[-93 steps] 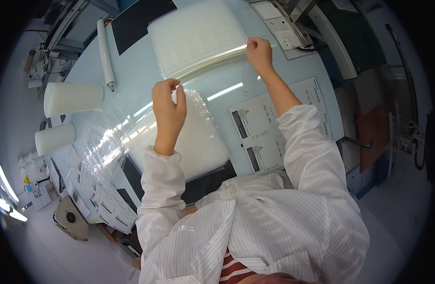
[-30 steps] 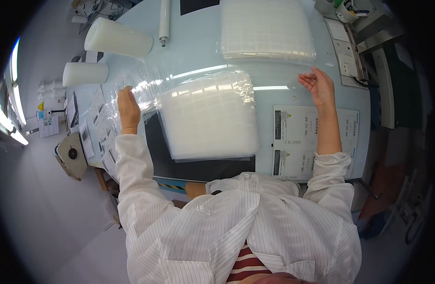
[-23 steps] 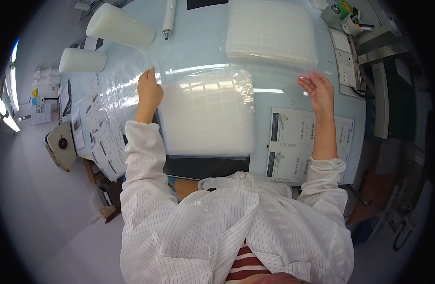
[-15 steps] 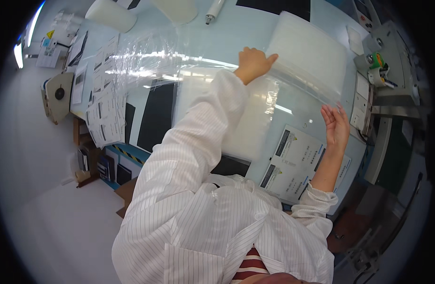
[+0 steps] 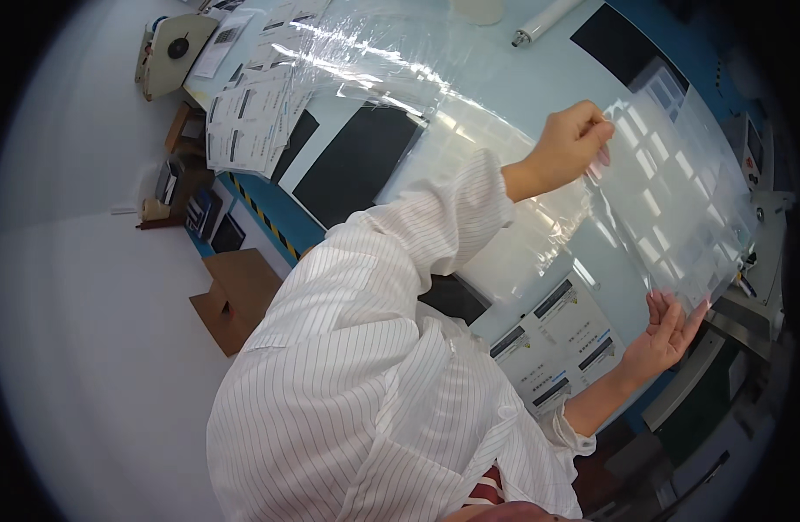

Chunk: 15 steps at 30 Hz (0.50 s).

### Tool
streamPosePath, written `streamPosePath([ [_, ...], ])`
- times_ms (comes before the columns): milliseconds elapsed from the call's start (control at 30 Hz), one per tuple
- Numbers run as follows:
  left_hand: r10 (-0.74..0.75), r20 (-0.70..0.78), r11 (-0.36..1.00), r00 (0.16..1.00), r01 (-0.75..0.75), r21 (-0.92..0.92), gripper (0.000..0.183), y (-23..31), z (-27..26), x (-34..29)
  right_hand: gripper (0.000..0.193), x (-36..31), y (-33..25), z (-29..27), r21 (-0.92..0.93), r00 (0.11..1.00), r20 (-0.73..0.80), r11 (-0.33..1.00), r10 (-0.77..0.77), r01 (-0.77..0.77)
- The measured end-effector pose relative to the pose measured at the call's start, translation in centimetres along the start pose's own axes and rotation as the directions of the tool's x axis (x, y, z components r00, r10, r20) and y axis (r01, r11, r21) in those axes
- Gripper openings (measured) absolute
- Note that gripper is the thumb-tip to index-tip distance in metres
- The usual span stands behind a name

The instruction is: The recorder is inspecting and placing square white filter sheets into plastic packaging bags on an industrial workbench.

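**Inspector A:** Largest item first. What is on record?

**Inspector B:** A pale blue worktable (image 5: 539, 78) bearing a black mat (image 5: 356, 161), rows of printed sheets (image 5: 243, 130) at its left edge, and crinkled clear film (image 5: 374, 52) spread toward the far side.

**Inspector A:** And the item in hand?

**Inspector B:** A clear plastic sheet (image 5: 678, 200), raised off the table on the person's right and tilted, showing a grid of pale reflections.

**Inspector A:** Hands?

**Inspector B:** The left hand (image 5: 570, 143), arm crossed over the table, pinches the sheet's upper edge between thumb and fingers. The right hand (image 5: 665, 335) is open, palm up, fingertips touching the sheet's lower edge; no closed grip.

**Inspector A:** Smaller items?

**Inspector B:** Printed label cards (image 5: 552, 339) lie on the table below the sheet. A white roller (image 5: 548, 19) lies at the far edge.
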<state>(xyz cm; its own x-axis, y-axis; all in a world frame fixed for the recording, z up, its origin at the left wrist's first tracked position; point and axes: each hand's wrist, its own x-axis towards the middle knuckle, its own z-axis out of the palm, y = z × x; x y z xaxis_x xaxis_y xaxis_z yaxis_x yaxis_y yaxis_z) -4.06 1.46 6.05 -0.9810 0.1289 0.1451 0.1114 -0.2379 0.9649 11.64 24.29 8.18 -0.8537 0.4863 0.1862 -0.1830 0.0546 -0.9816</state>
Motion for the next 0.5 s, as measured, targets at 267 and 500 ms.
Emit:
streamPosePath([
  [267, 0.112, -0.270, 0.870, 0.956, 0.037, 0.492, 0.009, 3.4, -13.6, -10.9, 0.057, -7.2, 1.1, 7.2, 0.113, 0.859, 0.384, 0.906, 0.339, -0.408],
  [500, 0.023, -0.249, 0.458, 0.968, 0.211, 0.863, 0.013, -0.6, -19.3, -17.1, 0.052, -11.8, 3.9, 8.0, -0.390, 0.627, 0.332, 0.708, 0.705, -0.589],
])
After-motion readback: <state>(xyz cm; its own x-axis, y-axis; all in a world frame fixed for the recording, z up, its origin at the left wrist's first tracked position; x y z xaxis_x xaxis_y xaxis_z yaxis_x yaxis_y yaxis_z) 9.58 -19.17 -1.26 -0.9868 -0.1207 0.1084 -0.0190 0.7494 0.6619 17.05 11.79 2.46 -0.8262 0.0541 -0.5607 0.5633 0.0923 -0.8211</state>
